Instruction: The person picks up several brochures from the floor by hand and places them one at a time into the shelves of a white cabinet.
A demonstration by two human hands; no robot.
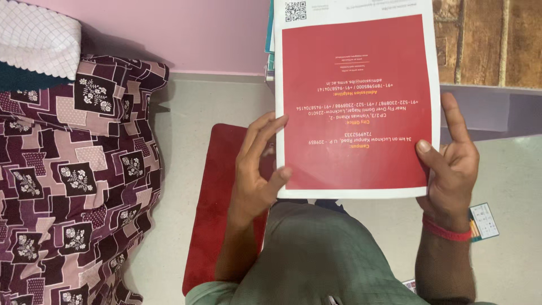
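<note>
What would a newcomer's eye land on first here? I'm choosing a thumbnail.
The big red, white-bordered paper booklet, upper centre, gripped at its lower edges by the left hand and right hand. Next, the maroon floral patchwork bedspread filling the left side, and the red floor mat beneath the left arm.

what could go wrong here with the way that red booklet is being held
The booklet is held only along its lower side edges, by the left hand and right hand, so its top could flop or bend. The right hand grips with little more than a thumb on the edge, so it may slip. If dropped, it would likely land on the floor near the red mat.
</note>
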